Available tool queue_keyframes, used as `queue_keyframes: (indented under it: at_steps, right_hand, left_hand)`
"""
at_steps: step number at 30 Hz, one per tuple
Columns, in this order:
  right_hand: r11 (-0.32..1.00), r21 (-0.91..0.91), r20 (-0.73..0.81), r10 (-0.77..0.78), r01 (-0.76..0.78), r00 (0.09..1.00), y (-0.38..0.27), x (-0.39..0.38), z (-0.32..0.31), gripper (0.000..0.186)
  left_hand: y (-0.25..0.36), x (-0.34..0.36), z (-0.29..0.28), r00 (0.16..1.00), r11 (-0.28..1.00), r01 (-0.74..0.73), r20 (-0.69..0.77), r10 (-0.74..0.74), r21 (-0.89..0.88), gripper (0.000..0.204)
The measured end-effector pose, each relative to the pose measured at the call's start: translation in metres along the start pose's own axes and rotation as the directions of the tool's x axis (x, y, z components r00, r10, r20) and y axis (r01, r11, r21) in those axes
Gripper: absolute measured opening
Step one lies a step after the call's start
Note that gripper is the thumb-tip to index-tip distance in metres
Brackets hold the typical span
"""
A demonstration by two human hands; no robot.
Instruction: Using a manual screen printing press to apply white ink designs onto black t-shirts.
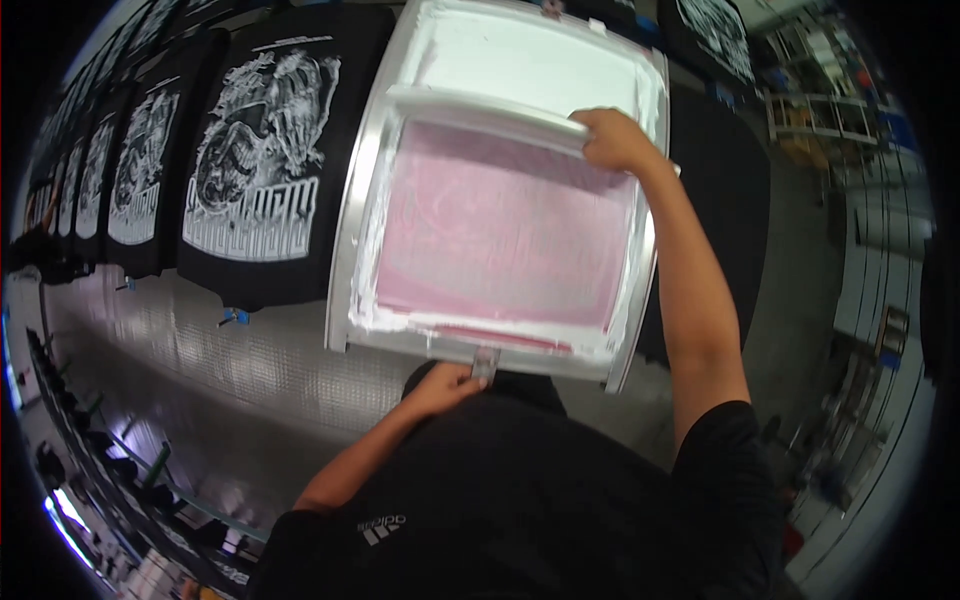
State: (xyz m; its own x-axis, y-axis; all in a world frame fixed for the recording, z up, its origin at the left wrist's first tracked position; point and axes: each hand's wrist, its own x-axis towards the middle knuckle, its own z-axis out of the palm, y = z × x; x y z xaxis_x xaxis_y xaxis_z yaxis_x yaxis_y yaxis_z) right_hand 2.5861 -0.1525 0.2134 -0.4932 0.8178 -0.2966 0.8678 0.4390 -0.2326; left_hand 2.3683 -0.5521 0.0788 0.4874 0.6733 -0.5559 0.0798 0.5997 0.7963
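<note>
Right hand (618,140) curls tight around the right end of a long, smooth metal bar (490,122), which spans the rectangular silver frame (352,240)! Thick, glossy white ink (530,70) pools beyond it; on the near side stretches sheer pink mesh (505,235), faintly patterned, white smears crusting its edges. Down at the frame's near rim, the left hand (440,390) pinches a small grey clip (486,362). Off left, matte black fabric (255,278) wears a crisp white print.
</note>
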Motion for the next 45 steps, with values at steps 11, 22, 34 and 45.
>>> queue_keyframes:
  at_steps: [11,22,34,45]
  right_hand:
    - [0.995,0.098,-0.135,0.027,-0.013,0.991,-0.16,-0.273,0.116,0.039]
    - [0.996,-0.074,-0.455,-0.086,0.059,0.886,-0.016,-0.062,0.008,0.038]
    - [0.979,-0.203,-0.363,-0.048,-0.028,0.931,0.095,0.122,-0.008,0.047]
    - [0.898,-0.412,-0.277,0.041,-0.158,0.96,0.11,-0.024,0.053,0.022]
  left_hand:
    - [0.004,0.004,-0.001,0.999,0.959,0.048,0.004,-0.051,0.279,0.026]
    - [0.037,0.005,-0.028,0.97,0.651,-0.002,0.16,-0.183,0.759,0.044]
    - [0.356,0.231,-0.231,0.509,-0.063,0.084,0.011,0.86,0.994,0.052]
    - [0.269,0.22,-0.235,0.727,-0.014,0.134,-0.089,0.681,0.991,0.039]
